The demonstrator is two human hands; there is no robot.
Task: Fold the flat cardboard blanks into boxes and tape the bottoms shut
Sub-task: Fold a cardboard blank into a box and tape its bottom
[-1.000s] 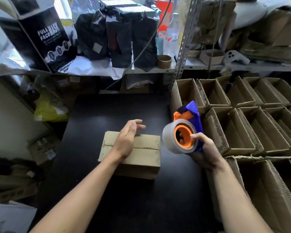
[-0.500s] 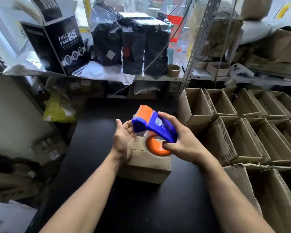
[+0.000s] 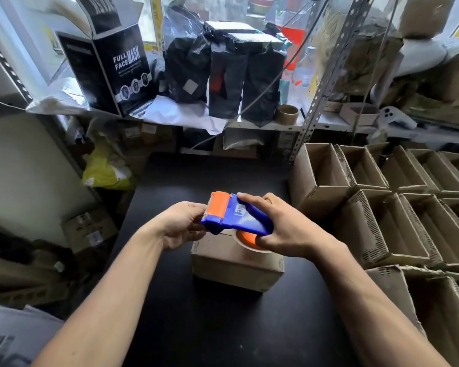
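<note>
A folded cardboard box [image 3: 236, 266] stands on the black table [image 3: 210, 327] with its closed flaps facing up. My right hand [image 3: 284, 229] grips a blue and orange tape dispenser [image 3: 236, 215] from above and holds it on the box's top, the tape roll [image 3: 249, 241] against the cardboard. My left hand [image 3: 180, 223] is at the dispenser's orange cutter end. Its fingers curl in against that end, and the fingertips are hidden behind the dispenser.
Several open, made-up boxes [image 3: 382, 207] crowd the right side, close to my right arm. A shelf [image 3: 223, 120] at the back carries black bags, a "Full Face Mask" carton [image 3: 117, 70] and a tape core [image 3: 287, 113]. A yellow bag [image 3: 106, 173] and more cartons lie on the left.
My right hand swung the dispenser from the right over onto the box top. My left hand left the box flaps and moved to the dispenser's cutter end.
</note>
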